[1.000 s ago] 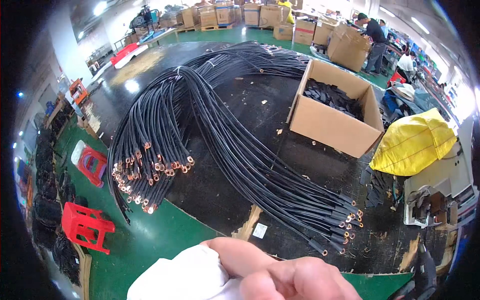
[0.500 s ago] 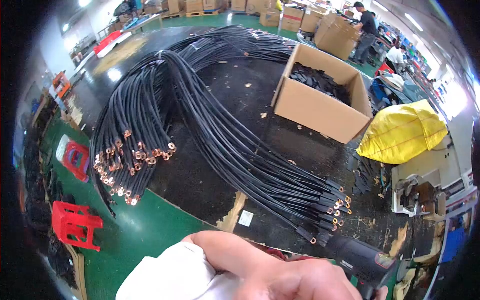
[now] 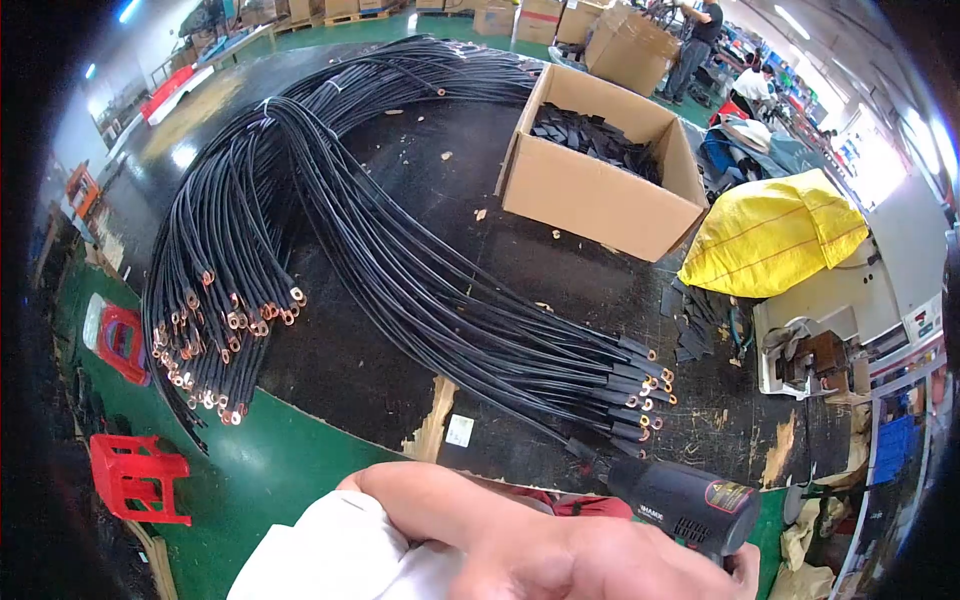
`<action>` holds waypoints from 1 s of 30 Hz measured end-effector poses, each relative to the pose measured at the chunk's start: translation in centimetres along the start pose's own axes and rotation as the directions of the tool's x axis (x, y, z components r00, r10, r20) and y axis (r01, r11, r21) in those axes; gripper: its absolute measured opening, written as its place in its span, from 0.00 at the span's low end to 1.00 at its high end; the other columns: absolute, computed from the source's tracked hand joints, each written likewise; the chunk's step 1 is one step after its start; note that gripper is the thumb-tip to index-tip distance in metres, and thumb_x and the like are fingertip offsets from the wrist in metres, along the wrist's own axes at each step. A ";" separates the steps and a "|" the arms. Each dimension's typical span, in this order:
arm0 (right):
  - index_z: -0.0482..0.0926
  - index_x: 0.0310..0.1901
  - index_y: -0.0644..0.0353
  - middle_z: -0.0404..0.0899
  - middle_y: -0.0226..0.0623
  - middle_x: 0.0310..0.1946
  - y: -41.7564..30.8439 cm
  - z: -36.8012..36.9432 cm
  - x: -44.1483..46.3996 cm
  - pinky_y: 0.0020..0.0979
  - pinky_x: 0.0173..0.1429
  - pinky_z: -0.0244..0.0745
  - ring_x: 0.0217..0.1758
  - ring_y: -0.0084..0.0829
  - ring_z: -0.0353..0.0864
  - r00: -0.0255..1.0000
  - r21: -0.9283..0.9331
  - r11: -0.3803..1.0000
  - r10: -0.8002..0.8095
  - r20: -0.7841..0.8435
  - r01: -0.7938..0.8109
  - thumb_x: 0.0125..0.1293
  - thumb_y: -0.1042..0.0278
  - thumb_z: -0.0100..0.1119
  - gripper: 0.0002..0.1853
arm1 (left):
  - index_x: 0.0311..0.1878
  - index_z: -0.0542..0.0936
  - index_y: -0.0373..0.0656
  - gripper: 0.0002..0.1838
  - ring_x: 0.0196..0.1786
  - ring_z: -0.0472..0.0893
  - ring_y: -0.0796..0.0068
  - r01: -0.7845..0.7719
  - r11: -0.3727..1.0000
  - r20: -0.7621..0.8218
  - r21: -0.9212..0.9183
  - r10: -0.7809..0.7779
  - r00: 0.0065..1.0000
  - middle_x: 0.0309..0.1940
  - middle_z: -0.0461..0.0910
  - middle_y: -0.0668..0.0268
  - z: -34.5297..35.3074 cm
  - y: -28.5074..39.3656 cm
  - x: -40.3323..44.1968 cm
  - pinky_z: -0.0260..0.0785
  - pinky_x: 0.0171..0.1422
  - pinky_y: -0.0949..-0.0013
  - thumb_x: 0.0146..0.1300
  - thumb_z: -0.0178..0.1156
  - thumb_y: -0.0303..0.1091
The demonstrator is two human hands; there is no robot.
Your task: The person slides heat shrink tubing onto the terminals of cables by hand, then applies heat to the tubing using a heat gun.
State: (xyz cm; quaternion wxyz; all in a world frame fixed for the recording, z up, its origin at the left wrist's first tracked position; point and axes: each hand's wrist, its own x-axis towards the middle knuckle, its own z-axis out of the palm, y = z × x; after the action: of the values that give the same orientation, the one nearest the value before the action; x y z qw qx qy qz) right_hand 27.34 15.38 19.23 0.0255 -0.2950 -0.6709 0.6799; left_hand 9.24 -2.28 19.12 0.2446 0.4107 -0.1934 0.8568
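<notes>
1. Red stool (image 3: pixel 138 480), far left, on green floor.
2. Thick bunch of black cables (image 3: pixel 215 230), copper lugs at table edge.
3. 2nd cable bunch (image 3: pixel 450 320) across the black table (image 3: pixel 470 190), lugs rightward.
4. Left hand (image 3: pixel 600 555): fingers curled, cannot tell if holding anything. Arm blocks view of near table edge.
5. Cardboard box (image 3: pixel 600 205): open, holds many flat black pieces (image 3: pixel 595 135).
6. Heat gun (image 3: pixel 690 500): gripped by right hand (image 3: pixel 744 570), mostly hidden. Nozzle near lowest cable end, contact unclear.
7. Yellow sack (image 3: pixel 775 240) beside box, contents hidden; loose black scraps (image 3: pixel 693 325) below.
8. White bin (image 3: pixel 768 372): brown object, clutter.
</notes>
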 end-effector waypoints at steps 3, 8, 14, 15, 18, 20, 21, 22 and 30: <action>0.82 0.49 0.68 0.83 0.36 0.33 0.5 0.4 -0.2 0.29 0.35 0.73 0.31 0.27 0.80 0.999 0.008 1.000 -0.005 -0.042 0.005 0.54 0.56 0.83 0.29 | 0.38 0.83 0.31 0.16 0.35 0.81 0.68 0.146 0.981 0.046 -0.130 -0.141 0.989 0.34 0.81 0.57 -0.1 1.5 -0.6 0.70 0.38 0.67 0.65 0.71 0.39; 0.81 0.52 0.66 0.85 0.42 0.34 1.1 -1.6 0.7 0.32 0.37 0.77 0.32 0.32 0.83 0.989 -0.086 0.996 0.010 0.145 0.003 0.57 0.56 0.82 0.28 | 0.34 0.81 0.36 0.14 0.33 0.80 0.60 0.324 0.945 0.256 0.037 -0.323 0.911 0.32 0.80 0.57 -4.1 4.7 -0.4 0.71 0.39 0.58 0.70 0.66 0.37; 0.80 0.43 0.75 0.84 0.45 0.25 3.5 -3.3 1.0 0.32 0.26 0.78 0.20 0.32 0.83 0.999 -0.153 0.988 0.036 0.028 -0.032 0.42 0.64 0.77 0.28 | 0.31 0.84 0.48 0.09 0.36 0.82 0.69 -0.058 -0.490 -0.255 0.870 -0.547 0.797 0.32 0.82 0.71 -8.8 10.3 -5.7 0.75 0.41 0.64 0.51 0.76 0.34; 0.80 0.44 0.76 0.85 0.46 0.27 3.3 -3.3 1.5 0.33 0.29 0.80 0.23 0.33 0.84 0.997 -0.126 0.992 -0.003 0.080 0.013 0.44 0.63 0.77 0.28 | 0.33 0.84 0.48 0.10 0.38 0.81 0.67 -0.115 -0.674 -0.380 0.730 -0.539 0.752 0.34 0.81 0.71 -9.9 11.2 -7.1 0.73 0.44 0.63 0.52 0.76 0.38; 0.82 0.40 0.71 0.84 0.39 0.28 2.2 -2.7 1.6 0.31 0.35 0.78 0.29 0.31 0.84 0.996 -0.030 0.998 0.052 0.074 -0.050 0.44 0.74 0.73 0.19 | 0.37 0.84 0.47 0.10 0.44 0.79 0.64 -0.124 -0.800 -0.537 0.587 -0.500 0.679 0.37 0.80 0.68 -12.7 13.1 -10.2 0.70 0.52 0.59 0.56 0.73 0.37; 0.82 0.41 0.71 0.84 0.40 0.29 2.3 -2.6 1.7 0.32 0.35 0.79 0.30 0.32 0.84 0.997 -0.027 0.998 0.051 0.051 -0.050 0.44 0.71 0.74 0.21 | 0.35 0.83 0.47 0.09 0.41 0.79 0.63 -0.173 -0.833 -0.536 0.526 -0.482 0.693 0.34 0.79 0.68 -14.4 13.4 -11.1 0.69 0.50 0.59 0.56 0.73 0.37; 0.82 0.42 0.72 0.84 0.41 0.29 2.4 -2.7 1.8 0.32 0.35 0.79 0.30 0.32 0.84 0.998 -0.021 0.999 0.046 0.049 -0.045 0.45 0.71 0.74 0.21 | 0.34 0.83 0.47 0.09 0.41 0.78 0.63 -0.161 -0.832 -0.521 0.531 -0.470 0.713 0.33 0.78 0.68 -15.0 13.3 -11.3 0.68 0.49 0.59 0.56 0.73 0.37; 0.82 0.42 0.72 0.84 0.41 0.30 2.4 -2.7 1.9 0.32 0.35 0.79 0.30 0.32 0.85 0.998 -0.014 0.999 0.042 0.046 -0.041 0.45 0.70 0.74 0.21 | 0.33 0.83 0.47 0.09 0.40 0.78 0.63 -0.150 -0.830 -0.505 0.537 -0.459 0.731 0.32 0.78 0.68 -15.5 13.2 -11.4 0.68 0.49 0.59 0.56 0.73 0.37; 0.81 0.45 0.75 0.85 0.45 0.31 2.7 -2.6 1.8 0.32 0.34 0.80 0.28 0.33 0.85 1.000 0.057 0.998 -0.010 -0.026 0.012 0.45 0.67 0.75 0.26 | 0.31 0.82 0.47 0.10 0.37 0.77 0.64 -0.082 -0.793 -0.426 0.604 -0.409 0.807 0.30 0.78 0.69 -15.9 12.8 -11.8 0.66 0.46 0.59 0.54 0.75 0.35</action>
State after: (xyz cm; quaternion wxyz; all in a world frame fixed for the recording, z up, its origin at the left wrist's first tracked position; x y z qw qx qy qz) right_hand 27.97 18.20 16.26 0.0462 -0.2990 -0.6522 0.6950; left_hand -1.45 -7.23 -1.38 -0.0869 0.5114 0.8002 0.3010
